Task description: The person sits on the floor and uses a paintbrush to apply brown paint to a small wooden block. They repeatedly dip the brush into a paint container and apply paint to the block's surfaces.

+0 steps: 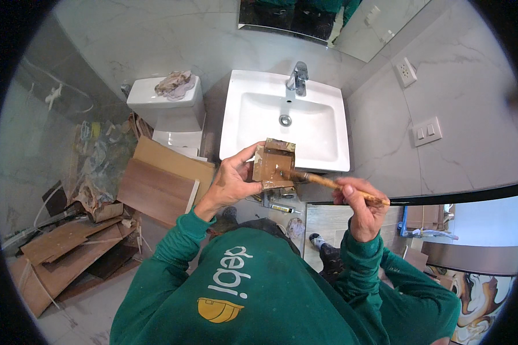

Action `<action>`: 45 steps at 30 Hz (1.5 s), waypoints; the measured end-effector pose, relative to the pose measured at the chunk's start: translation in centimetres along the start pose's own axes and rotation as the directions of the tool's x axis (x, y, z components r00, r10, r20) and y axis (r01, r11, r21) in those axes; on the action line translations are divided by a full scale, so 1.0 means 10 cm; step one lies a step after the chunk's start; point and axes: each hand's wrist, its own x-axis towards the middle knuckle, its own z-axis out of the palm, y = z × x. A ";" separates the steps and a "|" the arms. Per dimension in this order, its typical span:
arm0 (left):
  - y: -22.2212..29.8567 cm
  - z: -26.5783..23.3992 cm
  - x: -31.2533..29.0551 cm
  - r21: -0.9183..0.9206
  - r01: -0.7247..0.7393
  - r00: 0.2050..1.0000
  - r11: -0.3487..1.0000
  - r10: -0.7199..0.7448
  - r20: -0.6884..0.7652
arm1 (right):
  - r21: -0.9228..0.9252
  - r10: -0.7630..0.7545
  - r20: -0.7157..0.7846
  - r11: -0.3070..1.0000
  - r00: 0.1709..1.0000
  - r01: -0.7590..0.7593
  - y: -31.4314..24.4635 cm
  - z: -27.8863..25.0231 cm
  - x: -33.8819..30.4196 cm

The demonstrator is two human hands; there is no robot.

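Over the front edge of the white sink [338, 123], my left hand [231, 181] grips a small open brown box [269, 163] by its left side, thumb below and fingers behind. The box looks like cardboard, with worn, patchy edges and a shiny wet-looking inside. My right hand [362, 208] is closed round the wooden handle of a brush [322, 180], held nearly level. The brush's tip reaches into the box, and its bristles are hard to make out there.
A chrome faucet [298, 77] rises behind the basin. Left of it stands a toilet [141, 95] with a crumpled cloth [175, 84] on its tank. Brown boards [155, 192] lean nearby, and a pile of broken panels [77, 244] covers the left floor. A tube [282, 207] lies below the sink.
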 end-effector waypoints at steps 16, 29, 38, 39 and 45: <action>0.01 -0.56 0.07 -0.012 0.021 0.998 1.000 -0.021 0.060 | -0.191 -0.060 -0.054 0.980 0.997 0.048 -0.09 0.51 -0.01; -0.02 -0.77 0.41 -0.017 0.100 0.984 0.995 -0.097 0.153 | -0.144 0.040 -0.172 0.987 0.984 -0.066 -0.01 0.66 0.13; -0.02 -0.63 0.64 -0.046 0.109 0.980 0.993 -0.099 0.173 | 0.185 0.126 -0.248 0.979 0.961 -0.081 -0.09 0.36 0.02; 0.00 -0.63 0.64 -0.065 0.130 0.976 0.989 -0.116 0.186 | 0.198 0.157 -0.200 0.973 0.967 -0.117 -0.07 0.34 0.01; 0.03 -0.54 0.69 -0.111 0.201 0.961 0.973 -0.173 0.216 | 0.183 0.116 -0.191 0.980 0.975 -0.081 0.05 0.11 -0.22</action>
